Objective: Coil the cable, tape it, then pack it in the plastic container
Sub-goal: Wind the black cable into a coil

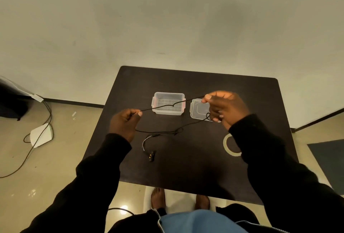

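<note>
A thin black cable (167, 106) stretches in the air between my two hands, above the dark table (186, 173). My left hand (125, 123) pinches one part of it at the left. My right hand (225, 108) pinches it higher at the right, with a small loop hanging under the fingers. From there the cable sags back down to the table, and its plug end (151, 155) lies near the middle. The clear plastic container (168, 103) stands open behind the cable. Its lid (198, 109) lies to the right, partly behind my right hand. A tape roll (229, 146) lies under my right forearm.
The table's near edge is just in front of my feet. On the floor to the left lie a white flat device (41, 135) and black cords (28, 158). A dark mat (329, 160) lies on the floor at the right. A pale wall stands behind the table.
</note>
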